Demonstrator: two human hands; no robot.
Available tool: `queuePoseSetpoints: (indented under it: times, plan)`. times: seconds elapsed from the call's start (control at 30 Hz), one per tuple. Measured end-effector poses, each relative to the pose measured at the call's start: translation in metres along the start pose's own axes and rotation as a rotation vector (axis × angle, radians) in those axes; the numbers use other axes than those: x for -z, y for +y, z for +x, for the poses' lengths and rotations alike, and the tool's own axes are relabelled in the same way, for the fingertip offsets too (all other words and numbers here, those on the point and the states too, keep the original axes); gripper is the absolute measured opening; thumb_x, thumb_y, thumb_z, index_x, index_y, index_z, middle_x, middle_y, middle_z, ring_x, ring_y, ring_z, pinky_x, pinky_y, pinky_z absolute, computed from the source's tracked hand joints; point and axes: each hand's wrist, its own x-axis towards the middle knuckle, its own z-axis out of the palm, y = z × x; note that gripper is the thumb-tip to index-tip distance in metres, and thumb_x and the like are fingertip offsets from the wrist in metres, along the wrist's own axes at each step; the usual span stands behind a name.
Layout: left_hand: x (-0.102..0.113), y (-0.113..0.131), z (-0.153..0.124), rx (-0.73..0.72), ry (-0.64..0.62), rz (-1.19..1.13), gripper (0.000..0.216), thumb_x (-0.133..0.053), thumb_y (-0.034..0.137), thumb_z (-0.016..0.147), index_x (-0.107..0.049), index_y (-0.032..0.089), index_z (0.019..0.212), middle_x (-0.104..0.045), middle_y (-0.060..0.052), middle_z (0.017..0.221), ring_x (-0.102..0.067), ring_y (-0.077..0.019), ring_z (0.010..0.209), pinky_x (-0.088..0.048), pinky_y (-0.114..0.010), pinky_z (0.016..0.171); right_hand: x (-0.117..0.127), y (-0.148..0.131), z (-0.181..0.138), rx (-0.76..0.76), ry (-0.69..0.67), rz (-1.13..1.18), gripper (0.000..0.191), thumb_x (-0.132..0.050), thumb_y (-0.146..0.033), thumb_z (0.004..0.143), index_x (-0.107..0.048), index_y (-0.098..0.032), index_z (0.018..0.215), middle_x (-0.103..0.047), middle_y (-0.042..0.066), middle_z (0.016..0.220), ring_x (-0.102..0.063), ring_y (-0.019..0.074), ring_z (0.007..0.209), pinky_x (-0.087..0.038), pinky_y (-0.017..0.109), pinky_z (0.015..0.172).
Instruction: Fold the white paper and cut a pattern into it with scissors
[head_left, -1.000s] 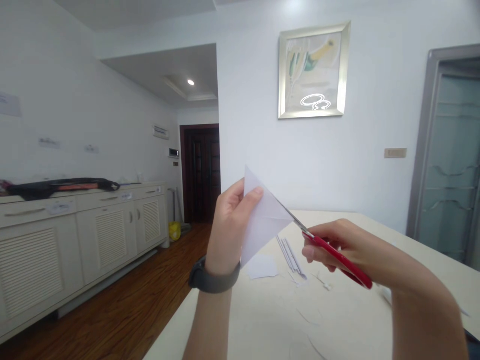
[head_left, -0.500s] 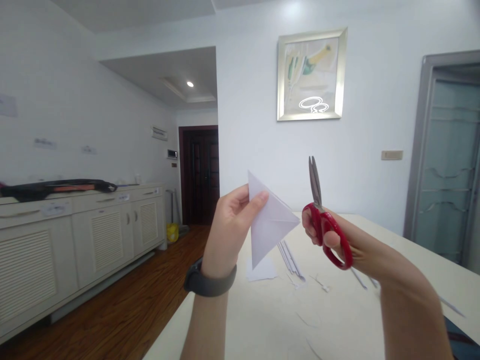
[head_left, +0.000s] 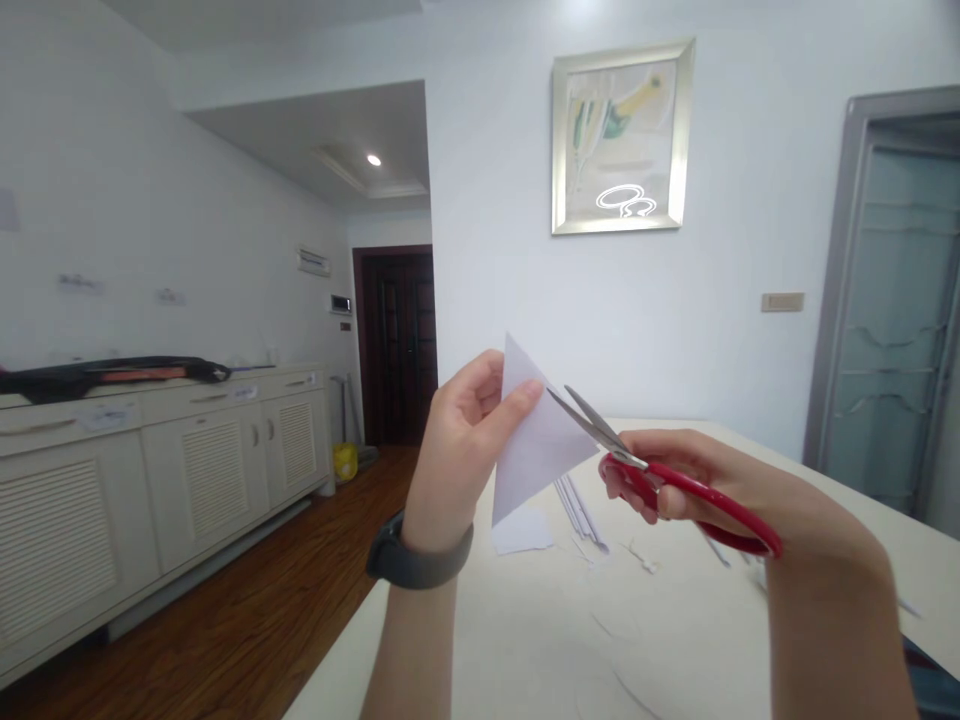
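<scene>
A folded white paper triangle (head_left: 536, 445) is pinched between the thumb and fingers of my left hand (head_left: 472, 430), which wears a dark band at the wrist. My right hand (head_left: 675, 470) grips red-handled scissors (head_left: 619, 450), its fingers in the handle loops. The scissor blades are parted and point up and left, at the triangle's upper right edge. Whether a blade touches the paper I cannot tell. Both hands are raised above the white table (head_left: 540, 640).
On the table lie a sheet of white paper (head_left: 523, 531), several narrow paper strips (head_left: 581, 515) and thin curled offcuts (head_left: 640, 556). A dark object (head_left: 930, 680) sits at the lower right. White cabinets (head_left: 210, 450) stand along the left wall.
The scissors have tilted from upright to pointing left, their blades have parted wider, and they have come to the paper's edge. My left hand has stayed nearly still, the triangle slightly turned.
</scene>
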Motion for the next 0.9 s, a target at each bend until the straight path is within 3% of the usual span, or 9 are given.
queuePoseSetpoints:
  times: [0.23,0.5,0.73,0.9]
  plan:
    - [0.000,0.000,0.000,-0.001,-0.002,-0.022,0.010,-0.066,0.027,0.081,-0.067,0.019,0.087,-0.066,-0.001,0.085,-0.058,-0.0139,0.081,-0.047,-0.021,0.071,0.001,-0.002,0.000,-0.050,0.024,-0.026,0.031,-0.058,-0.049,0.087,-0.054,-0.018,0.084,-0.048,0.000,0.077,-0.040,0.0117,0.067,-0.031,0.024,0.059]
    - [-0.001,0.001,0.000,0.035,-0.012,-0.052,0.010,-0.068,0.027,0.081,-0.064,0.018,0.082,-0.067,0.000,0.086,-0.060,-0.0109,0.075,-0.047,-0.019,0.068,0.000,-0.003,0.000,-0.114,0.048,-0.093,0.026,-0.054,-0.043,0.091,-0.054,-0.018,0.084,-0.049,0.000,0.075,-0.040,0.0110,0.065,-0.029,0.024,0.055]
    - [-0.003,0.003,-0.001,0.039,-0.011,-0.073,0.018,-0.072,0.025,0.077,-0.054,0.020,0.080,-0.065,0.003,0.083,-0.060,-0.0094,0.072,-0.046,-0.019,0.066,-0.007,-0.006,0.007,-0.056,0.075,-0.041,0.032,-0.052,-0.047,0.091,-0.051,-0.017,0.080,-0.041,-0.002,0.071,-0.036,0.0106,0.064,-0.031,0.023,0.057]
    - [-0.003,0.003,-0.002,0.100,-0.070,-0.032,0.019,-0.071,0.030,0.077,-0.055,0.019,0.079,-0.064,0.002,0.078,-0.058,-0.0096,0.070,-0.045,-0.019,0.064,-0.014,-0.011,0.012,-0.023,0.142,-0.068,0.026,-0.058,-0.037,0.090,-0.050,-0.018,0.075,-0.044,-0.004,0.066,-0.037,0.0064,0.056,-0.029,0.017,0.048]
